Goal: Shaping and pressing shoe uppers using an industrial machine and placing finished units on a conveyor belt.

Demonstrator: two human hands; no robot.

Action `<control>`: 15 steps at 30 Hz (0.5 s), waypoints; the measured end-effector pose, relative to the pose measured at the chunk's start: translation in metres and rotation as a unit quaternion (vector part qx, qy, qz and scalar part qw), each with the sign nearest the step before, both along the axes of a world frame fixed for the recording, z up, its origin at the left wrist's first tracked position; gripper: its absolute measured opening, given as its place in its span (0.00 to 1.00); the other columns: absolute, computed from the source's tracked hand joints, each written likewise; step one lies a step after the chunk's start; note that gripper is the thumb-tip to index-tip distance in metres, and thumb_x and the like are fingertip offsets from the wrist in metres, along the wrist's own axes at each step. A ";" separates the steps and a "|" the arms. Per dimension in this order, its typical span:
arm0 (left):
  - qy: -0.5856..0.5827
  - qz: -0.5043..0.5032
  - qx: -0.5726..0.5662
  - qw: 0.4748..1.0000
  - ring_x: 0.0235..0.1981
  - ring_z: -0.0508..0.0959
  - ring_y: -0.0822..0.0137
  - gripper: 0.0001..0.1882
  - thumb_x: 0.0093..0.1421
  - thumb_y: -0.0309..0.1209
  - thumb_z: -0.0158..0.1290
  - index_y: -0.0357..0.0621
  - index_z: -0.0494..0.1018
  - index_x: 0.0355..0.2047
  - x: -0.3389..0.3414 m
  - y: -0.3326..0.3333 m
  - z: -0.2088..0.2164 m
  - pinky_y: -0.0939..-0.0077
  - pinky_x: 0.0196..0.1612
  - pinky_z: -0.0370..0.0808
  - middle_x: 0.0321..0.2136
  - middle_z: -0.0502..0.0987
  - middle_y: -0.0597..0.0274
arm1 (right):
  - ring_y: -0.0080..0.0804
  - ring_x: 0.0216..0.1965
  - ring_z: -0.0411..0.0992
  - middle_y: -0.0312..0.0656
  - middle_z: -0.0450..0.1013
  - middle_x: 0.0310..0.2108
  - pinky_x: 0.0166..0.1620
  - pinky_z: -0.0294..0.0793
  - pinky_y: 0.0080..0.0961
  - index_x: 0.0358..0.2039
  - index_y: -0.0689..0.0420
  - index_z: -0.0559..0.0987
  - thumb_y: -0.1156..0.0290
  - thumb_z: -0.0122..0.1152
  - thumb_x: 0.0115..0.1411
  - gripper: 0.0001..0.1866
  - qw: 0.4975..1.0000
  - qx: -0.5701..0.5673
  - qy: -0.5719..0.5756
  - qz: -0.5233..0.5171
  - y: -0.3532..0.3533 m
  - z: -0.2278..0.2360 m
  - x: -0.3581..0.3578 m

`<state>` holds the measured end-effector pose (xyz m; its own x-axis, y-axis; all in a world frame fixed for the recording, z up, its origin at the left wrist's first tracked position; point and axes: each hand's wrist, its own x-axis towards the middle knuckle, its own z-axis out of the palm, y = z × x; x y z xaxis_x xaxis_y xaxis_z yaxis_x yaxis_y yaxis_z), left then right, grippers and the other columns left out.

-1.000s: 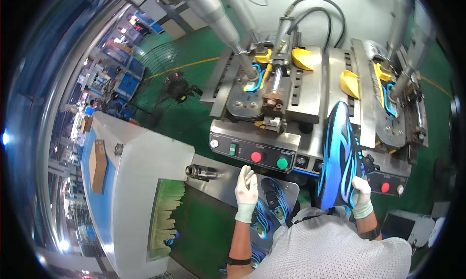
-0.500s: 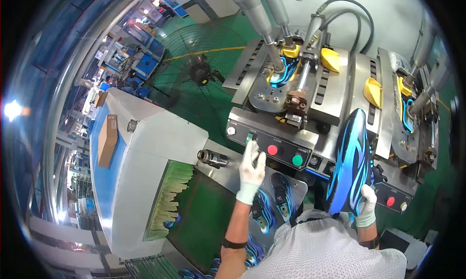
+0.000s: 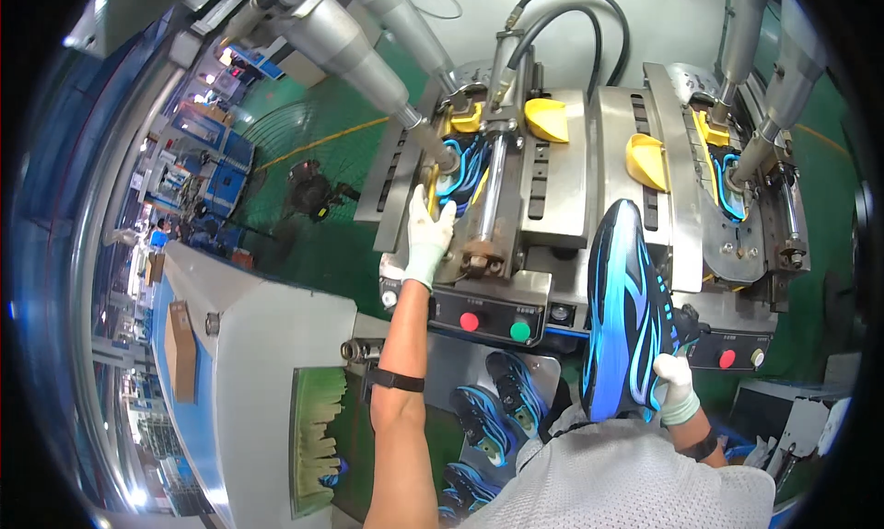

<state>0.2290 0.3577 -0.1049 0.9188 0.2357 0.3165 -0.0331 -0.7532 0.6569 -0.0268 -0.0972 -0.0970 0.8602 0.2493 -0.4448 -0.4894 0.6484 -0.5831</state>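
My right hand [image 3: 677, 389], in a pale work glove, is closed on the lower end of a black shoe [image 3: 619, 322] with blue and purple streaks, which stands upright in front of me. At the left station of a metal press machine, my left hand [image 3: 427, 242], also gloved, reaches up with thumb and fingers apart. Just past its fingertips a black-and-blue shoe [image 3: 471, 165] sits clamped under a metal rod [image 3: 428, 142] by a yellow block [image 3: 466, 119]. Whether the fingertips touch that shoe I cannot tell. Another shoe [image 3: 729, 193] is clamped at the right station.
A control panel [image 3: 493, 315] with red and green buttons runs along the machine's front. Several shoes [image 3: 516, 391] lie on a metal shelf below. A white conveyor housing [image 3: 267, 317] with a green strip curtain [image 3: 315, 437] stands at left. Behind is a fan [image 3: 308, 188].
My left hand has moved from the control panel up and forward to the left clamped shoe. The view has shifted; my right hand still holds its shoe.
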 end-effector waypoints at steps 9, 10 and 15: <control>-0.001 -0.004 -0.014 1.000 0.57 0.75 0.46 0.41 0.56 0.41 0.66 0.28 0.63 0.62 0.079 -0.016 -0.050 0.62 0.62 0.69 0.55 0.74 0.36 | 0.43 0.53 0.76 0.48 0.74 0.55 0.57 0.78 0.41 0.65 0.63 0.65 0.73 0.76 0.48 0.44 0.994 -0.005 -0.054 -0.096 -0.006 0.023 -0.009; 0.008 -0.002 -0.036 0.999 0.56 0.76 0.47 0.38 0.56 0.39 0.66 0.29 0.64 0.61 0.084 -0.015 -0.051 0.62 0.60 0.70 0.53 0.76 0.37 | 0.43 0.53 0.76 0.48 0.74 0.55 0.57 0.78 0.41 0.65 0.64 0.65 0.74 0.75 0.48 0.44 0.994 -0.012 -0.043 -0.099 -0.009 0.026 -0.011; 0.012 0.005 -0.051 0.999 0.49 0.81 0.49 0.28 0.58 0.36 0.64 0.34 0.72 0.55 0.105 -0.011 -0.071 0.62 0.56 0.73 0.47 0.81 0.44 | 0.42 0.52 0.77 0.48 0.75 0.54 0.55 0.79 0.41 0.63 0.64 0.67 0.75 0.76 0.47 0.42 0.990 -0.017 -0.011 -0.138 -0.005 0.026 -0.005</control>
<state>0.3340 0.3466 -0.1763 0.9232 0.2750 0.2684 -0.0090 -0.6828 0.7306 -0.0321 -0.1026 -0.0712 0.9029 -0.0109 -0.4296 -0.2839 0.7353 -0.6154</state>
